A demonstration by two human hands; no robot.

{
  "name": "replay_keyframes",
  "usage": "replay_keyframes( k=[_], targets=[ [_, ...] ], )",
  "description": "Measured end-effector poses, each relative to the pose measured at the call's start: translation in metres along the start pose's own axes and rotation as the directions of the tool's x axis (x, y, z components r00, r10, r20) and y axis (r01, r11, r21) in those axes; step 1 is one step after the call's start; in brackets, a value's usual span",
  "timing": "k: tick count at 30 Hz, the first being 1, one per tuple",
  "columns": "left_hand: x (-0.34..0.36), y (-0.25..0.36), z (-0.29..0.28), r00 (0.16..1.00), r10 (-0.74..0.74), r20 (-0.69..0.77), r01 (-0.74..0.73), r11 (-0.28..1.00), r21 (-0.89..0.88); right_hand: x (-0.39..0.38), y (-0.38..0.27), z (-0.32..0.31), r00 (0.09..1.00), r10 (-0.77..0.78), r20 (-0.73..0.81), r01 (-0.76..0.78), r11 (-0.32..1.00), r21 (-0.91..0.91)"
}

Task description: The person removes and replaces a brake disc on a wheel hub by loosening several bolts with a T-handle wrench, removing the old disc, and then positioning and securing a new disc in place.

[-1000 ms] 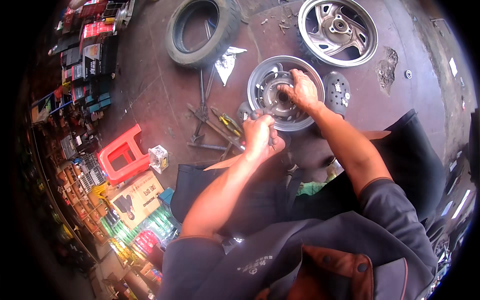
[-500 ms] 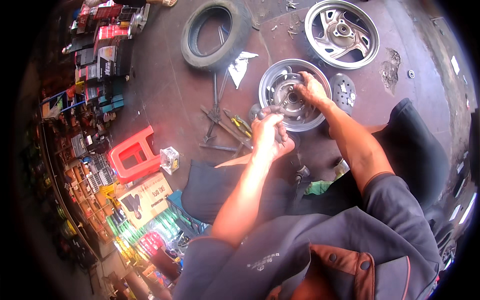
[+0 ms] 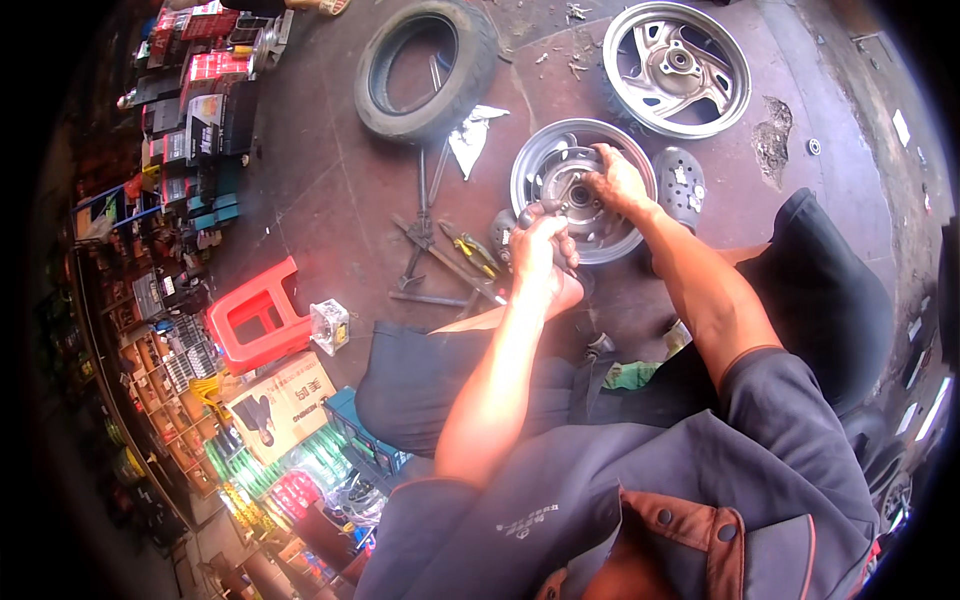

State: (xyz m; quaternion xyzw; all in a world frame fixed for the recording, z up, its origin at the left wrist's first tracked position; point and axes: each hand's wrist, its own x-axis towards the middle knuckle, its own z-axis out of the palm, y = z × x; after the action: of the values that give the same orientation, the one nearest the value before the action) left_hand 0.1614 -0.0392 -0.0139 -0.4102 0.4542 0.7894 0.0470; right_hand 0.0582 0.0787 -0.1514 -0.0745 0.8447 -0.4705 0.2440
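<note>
A silver motor-scooter wheel [image 3: 528, 150] without a tyre lies flat on the floor between my feet. My right hand [image 3: 617, 186] reaches over its right side, fingers curled and thumb bent in against the raised middle around the hub. Just in front of the wheel's near left edge, my left hand [image 3: 541, 243] is closed in a fist. A thin metallic piece seems to run from that fist toward the hub, but the fingers hide most of it and its kind cannot be made out.
A bare tyre [image 3: 478, 85] and a second silver wheel [image 3: 728, 118] lie beyond. Left of my hands are yellow-handled pliers [image 3: 470, 250], metal bars [image 3: 423, 222] and a white cloth [image 3: 472, 140]. A red stool [image 3: 225, 335], a small clear box [image 3: 329, 326] and a carton [image 3: 282, 405] stand at left.
The whole scene has shifted slightly left in the picture. Both hands stay at the wheel, with the left fist turned a little; the wheel has hardly moved.
</note>
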Motion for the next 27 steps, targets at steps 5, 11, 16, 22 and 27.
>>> replay_keyframes(
  k=[5, 11, 16, 22, 27],
  targets=[
    [-0.001, 0.013, -0.001, 0.999, -0.009, -0.036, 0.010, 1.000, 0.014, 0.002, -0.016, -0.001, 0.999, -0.036, 0.004, 0.035, 0.999, 0.015],
    [0.048, 0.027, -0.004, 0.990, -0.137, -0.034, 0.140, 0.982, 0.125, 0.002, 0.016, 0.014, 0.983, -0.154, -0.101, 0.157, 0.987, 0.021],
    [0.045, 0.032, 0.009, 0.995, 0.077, 0.059, -0.097, 0.755, 0.649, -0.007, 0.000, 0.010, 0.999, -0.034, -0.024, 0.033, 0.999, -0.021],
    [0.047, 0.057, 0.027, 0.991, -0.072, 0.112, -0.050, 0.577, 0.815, 0.000, -0.008, 0.003, 0.999, 0.040, -0.001, -0.040, 0.998, -0.046],
    [0.050, 0.062, 0.013, 0.882, 0.032, 0.471, -0.467, -0.084, 0.880, 0.002, -0.016, 0.004, 0.971, -0.014, -0.238, -0.024, 0.988, -0.156]
  ],
)
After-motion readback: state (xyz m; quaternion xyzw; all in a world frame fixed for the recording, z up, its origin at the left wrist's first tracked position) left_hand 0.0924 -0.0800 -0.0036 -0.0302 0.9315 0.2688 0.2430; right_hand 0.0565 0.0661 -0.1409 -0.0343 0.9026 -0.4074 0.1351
